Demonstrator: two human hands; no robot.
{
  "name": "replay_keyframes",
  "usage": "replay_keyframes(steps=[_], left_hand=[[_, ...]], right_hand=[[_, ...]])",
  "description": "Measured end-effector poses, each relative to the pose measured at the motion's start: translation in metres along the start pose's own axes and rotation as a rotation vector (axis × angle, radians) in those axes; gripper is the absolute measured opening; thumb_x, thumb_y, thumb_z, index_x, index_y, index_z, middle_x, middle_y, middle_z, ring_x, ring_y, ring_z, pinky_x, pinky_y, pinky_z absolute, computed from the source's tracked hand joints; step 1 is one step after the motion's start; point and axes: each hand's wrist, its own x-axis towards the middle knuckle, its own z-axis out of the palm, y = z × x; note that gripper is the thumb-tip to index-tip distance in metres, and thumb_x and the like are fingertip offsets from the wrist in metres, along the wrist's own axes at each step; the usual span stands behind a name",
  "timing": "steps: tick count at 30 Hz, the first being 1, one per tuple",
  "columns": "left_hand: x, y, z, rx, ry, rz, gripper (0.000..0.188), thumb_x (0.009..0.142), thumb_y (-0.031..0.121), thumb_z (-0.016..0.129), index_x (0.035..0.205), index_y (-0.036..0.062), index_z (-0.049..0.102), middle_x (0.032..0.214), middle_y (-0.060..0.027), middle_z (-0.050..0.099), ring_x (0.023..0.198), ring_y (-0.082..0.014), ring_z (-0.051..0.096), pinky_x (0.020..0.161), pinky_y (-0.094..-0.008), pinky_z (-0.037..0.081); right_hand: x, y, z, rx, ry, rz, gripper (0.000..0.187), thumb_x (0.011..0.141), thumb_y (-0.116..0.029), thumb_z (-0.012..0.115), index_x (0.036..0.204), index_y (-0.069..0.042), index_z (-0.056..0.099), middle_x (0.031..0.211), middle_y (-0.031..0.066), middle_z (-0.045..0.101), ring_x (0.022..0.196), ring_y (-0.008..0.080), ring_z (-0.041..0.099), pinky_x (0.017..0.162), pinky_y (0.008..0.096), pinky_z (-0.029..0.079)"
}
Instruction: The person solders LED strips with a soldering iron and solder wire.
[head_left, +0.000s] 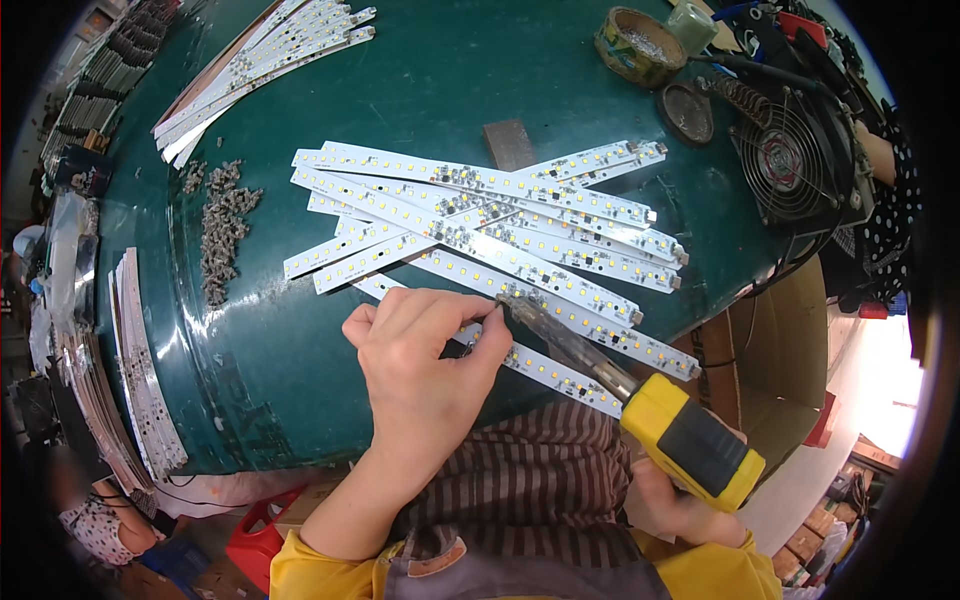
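Note:
My left hand (425, 350) is closed in a pinch over the near LED strip (562, 378), thumb and finger pressed together. Whatever sits between those fingertips is too small to name. My right hand (675, 500) is wrapped round the grip of a yellow and black soldering gun (690, 440). Its long metal nose slants up and left, ending right beside my left fingertips. Beyond both hands, several white LED strips (400, 165) lie crossed in a loose pile, dotted with yellow LEDs and small components. The palm side of my left hand is hidden.
On the green tabletop (420, 90), small grey parts (228, 225) form a heap at left. More strips (270, 70) fan out far left. A dark block (510, 143) touches the pile. At right stand a round tin (640, 45), a fan (780, 160) and a cardboard box (790, 370).

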Motion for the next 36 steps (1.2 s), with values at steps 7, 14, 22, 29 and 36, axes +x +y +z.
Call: replay_keyframes(steps=[7, 14, 22, 29, 36], left_hand=[[-0.003, -0.003, 0.002, -0.09, 0.012, -0.03, 0.013, 0.068, 0.009, 0.079, 0.076, 0.0136, 0.07, 0.072, 0.0037, 0.063, 0.07, -0.0163, 0.057, 0.078, -0.0347, 0.03], [0.0, 0.001, -0.001, -0.04, 0.005, -0.003, 0.011, 0.068, 0.006, 0.08, 0.076, 0.0089, 0.072, 0.072, 0.0014, 0.067, 0.066, -0.0145, 0.06, 0.075, -0.0309, 0.038], [-0.001, 0.0, -0.001, -0.051, 0.01, -0.001, 0.012, 0.068, 0.006, 0.08, 0.076, 0.0091, 0.072, 0.071, 0.0011, 0.067, 0.066, -0.0146, 0.06, 0.075, -0.0309, 0.039], [-0.003, -0.003, 0.002, -0.125, 0.0, -0.023, 0.014, 0.069, 0.008, 0.08, 0.079, 0.0127, 0.071, 0.074, 0.0031, 0.064, 0.072, -0.0169, 0.057, 0.08, -0.035, 0.032], [-0.002, 0.0, -0.003, -0.01, 0.041, 0.001, 0.014, 0.069, 0.008, 0.081, 0.079, 0.0112, 0.073, 0.079, 0.0014, 0.069, 0.072, -0.0156, 0.062, 0.077, -0.0319, 0.039]], right_hand=[[-0.041, 0.021, -0.016, 0.379, -0.223, 0.295, 0.041, 0.097, -0.021, 0.061, 0.13, 0.002, 0.054, 0.095, 0.007, 0.063, 0.072, 0.0117, 0.055, 0.07, 0.0279, 0.048], [-0.026, 0.01, -0.007, 0.396, -0.127, 0.371, 0.035, 0.088, -0.021, 0.069, 0.115, 0.0, 0.064, 0.093, 0.0089, 0.067, 0.069, 0.0174, 0.06, 0.065, 0.0289, 0.05], [-0.02, 0.007, -0.002, 0.38, -0.044, 0.408, 0.03, 0.076, -0.011, 0.076, 0.105, -0.003, 0.072, 0.088, 0.0102, 0.071, 0.07, 0.0261, 0.067, 0.062, 0.0318, 0.053], [-0.044, 0.031, -0.005, 0.31, 0.059, 0.233, 0.042, 0.098, -0.029, 0.059, 0.126, 0.001, 0.051, 0.096, 0.0135, 0.064, 0.062, 0.0125, 0.055, 0.062, 0.0269, 0.048], [-0.001, 0.036, 0.013, 0.038, 0.299, 0.287, 0.044, 0.079, 0.001, 0.078, 0.118, -0.002, 0.059, 0.105, 0.0051, 0.062, 0.092, 0.0141, 0.059, 0.08, 0.0265, 0.047]])
